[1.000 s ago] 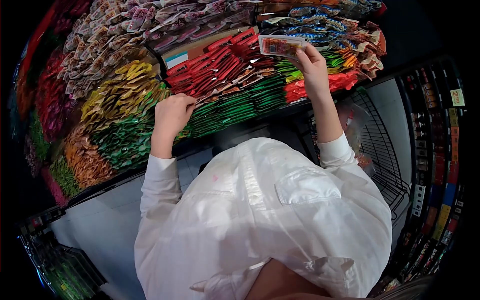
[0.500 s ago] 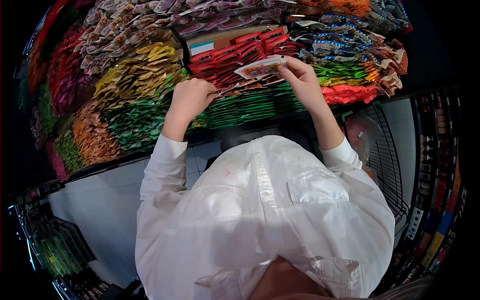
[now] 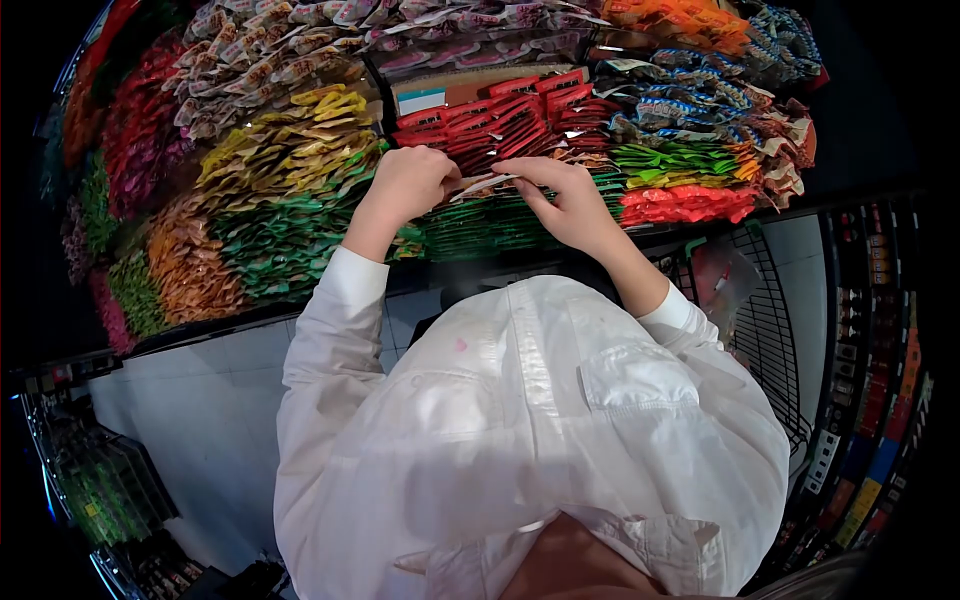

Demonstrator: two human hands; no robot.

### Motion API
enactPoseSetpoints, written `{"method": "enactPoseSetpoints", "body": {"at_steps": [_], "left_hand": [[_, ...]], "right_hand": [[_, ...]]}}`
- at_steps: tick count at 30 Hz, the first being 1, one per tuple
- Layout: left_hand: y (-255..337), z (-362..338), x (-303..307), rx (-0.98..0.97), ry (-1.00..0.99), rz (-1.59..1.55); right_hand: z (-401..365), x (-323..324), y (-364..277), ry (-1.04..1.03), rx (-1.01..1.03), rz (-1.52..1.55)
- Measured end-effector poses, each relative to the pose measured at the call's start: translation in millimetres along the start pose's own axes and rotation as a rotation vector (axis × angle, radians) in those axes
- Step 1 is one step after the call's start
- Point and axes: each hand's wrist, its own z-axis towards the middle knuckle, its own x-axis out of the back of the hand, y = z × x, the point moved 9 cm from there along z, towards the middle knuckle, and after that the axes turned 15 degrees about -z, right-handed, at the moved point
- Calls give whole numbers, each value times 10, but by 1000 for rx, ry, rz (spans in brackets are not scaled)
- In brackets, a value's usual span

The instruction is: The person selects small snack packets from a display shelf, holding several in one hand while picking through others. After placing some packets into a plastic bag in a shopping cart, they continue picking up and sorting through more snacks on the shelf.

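My right hand (image 3: pixel 568 200) pinches a flat snack packet (image 3: pixel 485 186), now seen nearly edge-on, just above the rows of packets. My left hand (image 3: pixel 410 182) is closed at the left end of that packet, its fingertips bent down among the packets. What the left fingers hold, if anything, is hidden. Behind both hands stand red packets (image 3: pixel 510 122) in a tight stack. Green packets (image 3: pixel 480 228) are lined up in front, below the hands.
Yellow packets (image 3: pixel 285 150) and orange-brown packets (image 3: pixel 190 260) fill the display at left. Bright red packets (image 3: pixel 688 204) lie at its right front edge. A black wire basket (image 3: pixel 768 320) stands at right, by a shelf of boxed goods (image 3: pixel 870 370).
My right hand has brought the packet down and left, turning it from face-up to edge-on. My left hand has shifted slightly right, and the two hands are closer together.
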Motion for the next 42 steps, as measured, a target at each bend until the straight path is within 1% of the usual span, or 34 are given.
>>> {"method": "enactPoseSetpoints", "body": {"at_steps": [1,2,3,4,7,8,10,11,13,14,17,19,22,24,26,27,30,36,40,42], "left_hand": [[22,21,22,-50,35,-18],[-9,54,40,-50,38,-17],[-38,94,33,-53,4,-24],[-61,127,23,-56,-31,-31],[-88,173,27,-75,-23,-45],[-84,177,39,-88,-12,-47],[-81,167,65,-109,23,-68],[-71,155,85,-130,53,-89],[-104,170,51,-117,45,-80],[-122,179,40,-103,37,-72],[-117,177,50,-83,14,-82],[-99,174,71,-91,8,-94],[-96,161,65,-114,18,-112],[-71,136,66,-134,29,-121],[-56,118,56,-110,11,-93],[-48,110,64,-111,11,-93],[-28,95,63,-127,9,-127],[-33,111,60,-116,2,-115],[-27,119,54,-98,-32,-133],[-13,113,48,-87,-41,-122]], "right_hand": [[10,2,-32,1,2,-2],[24,-34,-114,-44,59,-130],[28,-84,-184,-88,115,-257],[25,-115,-203,-87,118,-258],[-10,-215,-292,17,183,-493],[2,-248,-312,16,187,-494],[14,-285,-378,52,224,-648],[34,-283,-378,51,225,-647],[83,-199,-414,139,255,-640],[86,-206,-420,140,256,-641],[60,-269,-365,125,232,-627],[-3,-500,-292,53,302,-750],[-36,-594,-247,15,268,-694],[-49,-543,-312,31,254,-674],[-110,-432,-417,118,295,-650],[-151,-435,-410,117,295,-651],[-272,-512,-413,73,319,-661],[-289,-637,-389,2,278,-789],[-180,-761,-269,-52,271,-742],[-102,-876,-182,-199,198,-759]]}}
